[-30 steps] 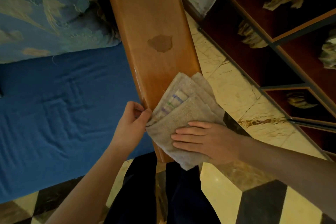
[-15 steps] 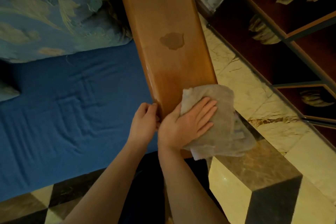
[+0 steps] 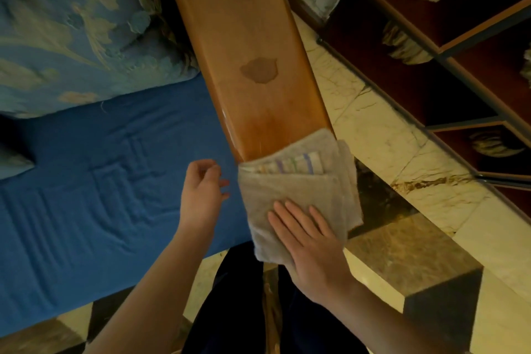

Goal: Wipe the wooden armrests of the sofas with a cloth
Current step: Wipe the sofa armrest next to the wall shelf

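A long wooden armrest point(image 3: 247, 46) runs from the top of the view down to the middle, with dark knots in its grain. A folded beige cloth point(image 3: 296, 181) with striped edges covers its near end. My right hand point(image 3: 310, 241) lies flat on the cloth with straight fingers, pressing it onto the wood. My left hand point(image 3: 202, 190) hovers just left of the armrest over the blue seat, fingers loosely curled and holding nothing.
The blue seat cushion point(image 3: 94, 181) and a patterned pillow point(image 3: 77, 29) lie left of the armrest. A dark wooden shelf unit point(image 3: 448, 46) with rough stones stands at the right. Marble floor tiles point(image 3: 370, 112) fill the gap between them.
The cloth has been refolded on the armrest's end. My right hand turned and now presses it from the near side. My left hand came off the armrest's edge.
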Demonstrator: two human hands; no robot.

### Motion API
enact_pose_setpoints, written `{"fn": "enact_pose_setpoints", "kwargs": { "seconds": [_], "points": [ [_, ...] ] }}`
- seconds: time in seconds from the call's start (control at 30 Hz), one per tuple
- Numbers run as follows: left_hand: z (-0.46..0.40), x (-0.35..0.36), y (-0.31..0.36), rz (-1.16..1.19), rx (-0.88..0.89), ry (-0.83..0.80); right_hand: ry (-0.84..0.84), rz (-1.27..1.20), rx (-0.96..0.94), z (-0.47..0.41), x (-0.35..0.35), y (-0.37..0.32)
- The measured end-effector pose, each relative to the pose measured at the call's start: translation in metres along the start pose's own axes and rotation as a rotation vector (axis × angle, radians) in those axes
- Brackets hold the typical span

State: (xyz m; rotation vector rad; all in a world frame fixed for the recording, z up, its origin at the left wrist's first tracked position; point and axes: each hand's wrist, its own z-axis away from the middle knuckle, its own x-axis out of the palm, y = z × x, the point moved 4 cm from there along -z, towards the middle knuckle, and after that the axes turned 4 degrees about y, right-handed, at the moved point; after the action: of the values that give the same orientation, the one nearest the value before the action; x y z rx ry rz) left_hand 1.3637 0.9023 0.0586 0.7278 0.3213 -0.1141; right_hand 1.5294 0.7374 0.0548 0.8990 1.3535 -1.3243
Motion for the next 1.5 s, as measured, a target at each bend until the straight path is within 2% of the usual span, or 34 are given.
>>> {"fn": "enact_pose_setpoints", "kwargs": {
  "seconds": [0.07,0.2,0.27,0.33,0.47,0.6,0.67,0.73,0.77,0.83,0.93,1.0,1.07,1.13,1.17,1.23,1.33,1.4,1.43,1.5],
  "points": [
    [0.002,0.003,0.000,-0.096,0.068,-0.021,0.027,-0.027,0.133,0.012,0.000,0.003],
    [0.007,0.017,0.025,-0.305,0.484,-0.111,0.093,-0.014,0.529,-0.024,0.000,-0.007],
    [0.000,0.025,0.041,-0.380,0.571,-0.169,0.102,-0.001,0.716,-0.063,-0.006,-0.012],
    [-0.012,0.029,0.057,-0.420,0.567,-0.184,0.154,-0.061,0.837,-0.102,-0.015,-0.015],
    [-0.043,0.026,0.087,-0.273,0.388,-0.098,0.234,-0.147,0.974,-0.165,-0.027,-0.012],
    [-0.068,0.032,0.103,-0.245,0.303,-0.060,0.337,-0.269,1.123,-0.226,-0.037,0.002],
    [-0.076,0.035,0.107,-0.170,0.232,-0.013,0.323,-0.330,1.097,-0.263,-0.040,0.009],
    [-0.079,0.035,0.111,-0.095,0.159,0.050,0.284,-0.315,0.974,-0.287,-0.043,0.011],
    [-0.079,0.035,0.113,-0.045,0.125,0.070,0.254,-0.265,0.862,-0.291,-0.044,0.009],
    [-0.077,0.036,0.117,0.049,0.071,0.097,0.131,-0.127,0.524,-0.278,-0.038,0.009],
    [-0.067,0.036,0.118,0.060,0.035,0.105,-0.060,-0.044,0.032,-0.211,-0.024,0.024],
    [-0.055,0.039,0.117,0.046,0.029,0.104,-0.114,-0.008,-0.182,-0.166,-0.025,0.053],
    [-0.041,0.044,0.115,-0.026,0.066,0.105,-0.157,-0.010,-0.285,-0.129,-0.031,0.087],
    [-0.031,0.052,0.113,-0.105,0.076,0.115,-0.183,-0.029,-0.287,-0.106,-0.041,0.118],
    [-0.028,0.057,0.113,-0.133,0.069,0.128,-0.202,-0.045,-0.223,-0.099,-0.046,0.128],
    [-0.030,0.063,0.117,-0.182,0.063,0.177,-0.206,-0.118,0.005,-0.110,-0.049,0.133],
    [-0.038,0.062,0.126,-0.226,0.112,0.217,-0.132,-0.252,0.349,-0.174,-0.052,0.119],
    [-0.040,0.058,0.124,-0.190,0.123,0.204,-0.058,-0.329,0.484,-0.226,-0.057,0.113],
    [-0.040,0.056,0.123,-0.174,0.118,0.198,-0.024,-0.317,0.503,-0.246,-0.060,0.112],
    [-0.040,0.052,0.119,-0.149,0.121,0.181,0.014,-0.170,0.422,-0.261,-0.062,0.101]
  ]
}}
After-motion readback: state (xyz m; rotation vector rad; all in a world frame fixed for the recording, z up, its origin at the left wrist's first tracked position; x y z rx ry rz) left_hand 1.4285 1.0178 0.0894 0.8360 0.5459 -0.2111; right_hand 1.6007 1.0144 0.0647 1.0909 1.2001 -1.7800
